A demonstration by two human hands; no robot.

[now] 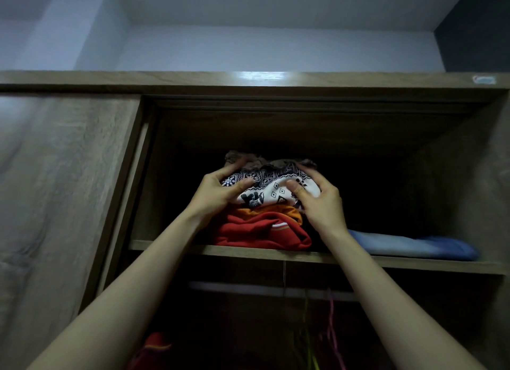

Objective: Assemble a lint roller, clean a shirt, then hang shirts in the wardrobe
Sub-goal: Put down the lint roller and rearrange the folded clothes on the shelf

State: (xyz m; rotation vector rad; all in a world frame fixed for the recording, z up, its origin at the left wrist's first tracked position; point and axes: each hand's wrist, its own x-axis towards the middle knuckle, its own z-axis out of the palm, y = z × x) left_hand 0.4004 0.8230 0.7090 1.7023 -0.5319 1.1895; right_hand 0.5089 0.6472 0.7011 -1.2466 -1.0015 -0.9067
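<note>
Landmark: the wardrobe shelf (358,260), a wooden board we look up at.
Below shelf, nearest us: a hanging rail (248,286) with thin coloured hangers (331,322); a red garment (154,347) low at left, dim.
Forearms: both bare, reaching up past the shelf edge.
Left hand (218,193): we clasp the left side of the patterned shirt (267,190), thumb on its front, fingers curled over its top.
Right hand (317,201): we clasp the right side likewise.
Patterned shirt: white with black print, folded, top of the pile on the shelf.
Under it: orange fabric (270,212), then a red garment (262,231) touching the shelf.
Right on shelf: folded blue cloth (414,245), apart from the pile.
Left of shelf: wardrobe door (60,190).
</note>
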